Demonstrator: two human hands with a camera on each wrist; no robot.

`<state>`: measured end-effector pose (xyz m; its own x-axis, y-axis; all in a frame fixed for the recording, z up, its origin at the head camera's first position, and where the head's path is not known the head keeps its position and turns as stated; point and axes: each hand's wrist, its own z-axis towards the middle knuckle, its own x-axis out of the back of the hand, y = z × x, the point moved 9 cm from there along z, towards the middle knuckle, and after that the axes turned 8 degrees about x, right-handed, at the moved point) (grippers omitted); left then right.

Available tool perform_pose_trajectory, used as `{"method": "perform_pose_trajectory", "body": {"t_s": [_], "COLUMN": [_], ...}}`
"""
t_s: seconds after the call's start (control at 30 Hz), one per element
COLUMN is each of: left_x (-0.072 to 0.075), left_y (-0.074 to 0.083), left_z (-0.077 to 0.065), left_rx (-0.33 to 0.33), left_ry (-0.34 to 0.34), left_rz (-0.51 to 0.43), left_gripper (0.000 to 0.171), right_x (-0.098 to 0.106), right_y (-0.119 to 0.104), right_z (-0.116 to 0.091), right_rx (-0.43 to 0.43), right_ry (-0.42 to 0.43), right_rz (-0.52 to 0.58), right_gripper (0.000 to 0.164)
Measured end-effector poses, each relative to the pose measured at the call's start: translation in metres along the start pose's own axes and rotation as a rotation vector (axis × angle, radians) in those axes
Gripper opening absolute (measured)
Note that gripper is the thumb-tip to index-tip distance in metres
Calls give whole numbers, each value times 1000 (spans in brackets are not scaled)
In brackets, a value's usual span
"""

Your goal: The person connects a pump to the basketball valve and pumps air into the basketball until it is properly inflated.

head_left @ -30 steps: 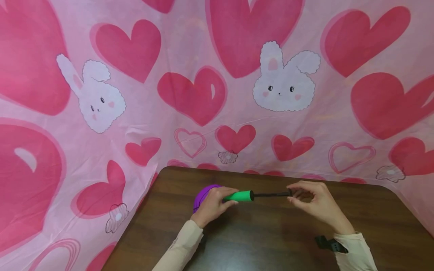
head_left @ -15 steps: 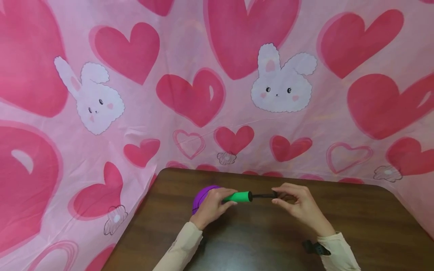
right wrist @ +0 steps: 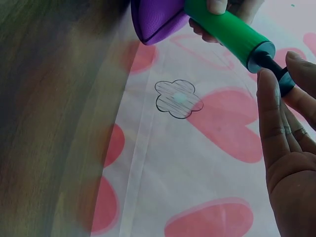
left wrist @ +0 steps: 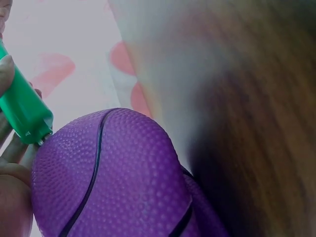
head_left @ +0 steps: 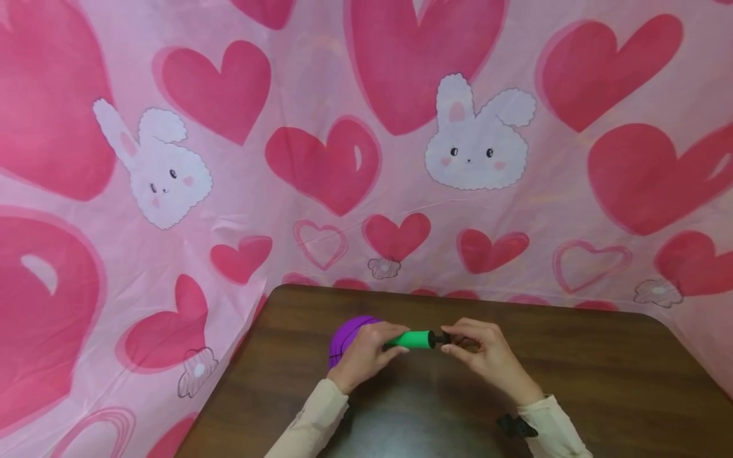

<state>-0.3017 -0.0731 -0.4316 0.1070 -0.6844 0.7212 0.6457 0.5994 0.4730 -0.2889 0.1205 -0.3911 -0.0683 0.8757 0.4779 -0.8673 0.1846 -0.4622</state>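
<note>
A purple ball [head_left: 348, 333] with black seams sits behind my left hand [head_left: 366, 355] in the head view. In the left wrist view its pebbled surface [left wrist: 123, 173] looks misshapen, with a fold at its lower right. My left hand grips the green barrel of a hand pump [head_left: 417, 340]. The pump's metal tip [left wrist: 44, 138] meets the ball; whether it goes in is hard to see. With thumb and fingers, my right hand [head_left: 487, 356] holds the pump's black handle [right wrist: 285, 83]. Only a short piece of the black rod [right wrist: 267, 61] shows outside the barrel.
The brown wooden table [head_left: 435, 407] lies beneath both hands, its far edge rounded at the corners. A pink cloth [head_left: 401, 165] printed with hearts and rabbits hangs behind and to the left. A black strap [head_left: 516, 426] is at the right wrist.
My right hand has moved left toward the barrel, pushing the handle in. The visible length of rod has shrunk from long to short. My left hand stays on the pump.
</note>
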Motion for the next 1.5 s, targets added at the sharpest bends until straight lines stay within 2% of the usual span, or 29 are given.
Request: {"method": "perform_pose_trajectory", "body": {"t_s": [0.2, 0.43, 0.67, 0.87, 1.1, 1.27, 1.5], "left_x": [-3, 2, 2, 2, 6, 9, 12], "left_y": [-3, -1, -5, -4, -12, -17, -22], "left_z": [0, 1, 2, 2, 3, 2, 0], "left_rx": [22, -3, 48, 38, 59, 76, 106], "left_ry": [-12, 4, -23, -20, 2, 11, 21], "left_rz": [-25, -2, -32, -45, -54, -62, -82], "left_gripper": [35, 37, 36, 38, 41, 42, 44], "right_x": [-1, -2, -1, 2, 22, 42, 60], "right_y": [3, 4, 2, -3, -8, -11, -11], "right_z": [-3, -2, -1, 3, 6, 6, 6], "right_rx": [-42, -79, -54, -8, 36, 58, 46], "right_ry": [-16, -54, -62, -67, -49, -4, 20], "right_rz": [-37, -116, -112, -113, -137, -126, -137], "right_gripper": [36, 36, 38, 37, 41, 45, 48]}}
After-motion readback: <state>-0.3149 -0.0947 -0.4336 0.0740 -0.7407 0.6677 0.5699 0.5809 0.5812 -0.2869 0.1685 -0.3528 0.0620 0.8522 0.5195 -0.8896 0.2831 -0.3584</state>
